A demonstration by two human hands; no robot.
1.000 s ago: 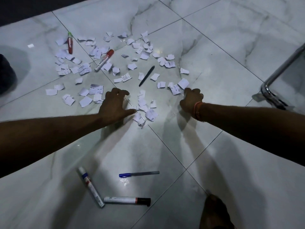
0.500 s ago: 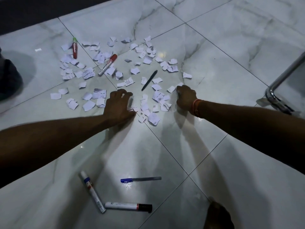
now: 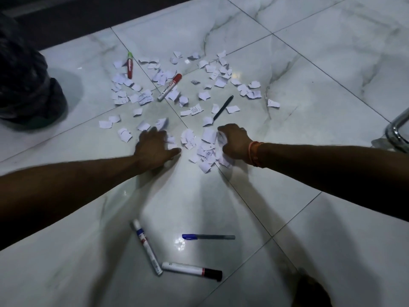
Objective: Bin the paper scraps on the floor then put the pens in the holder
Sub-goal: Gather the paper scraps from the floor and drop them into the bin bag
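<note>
Head view, left hand splayed on floor, right hand clutching scraps

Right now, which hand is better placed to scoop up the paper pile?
Probably the right hand: its fingers curl round paper scraps at the edge of the pile. The left hand lies open beside the pile.

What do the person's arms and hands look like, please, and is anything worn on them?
The left arm and right arm show no sleeves. A thin orange band circles the wrist behind the right hand. The left hand wears nothing visible. No gloves.
</note>
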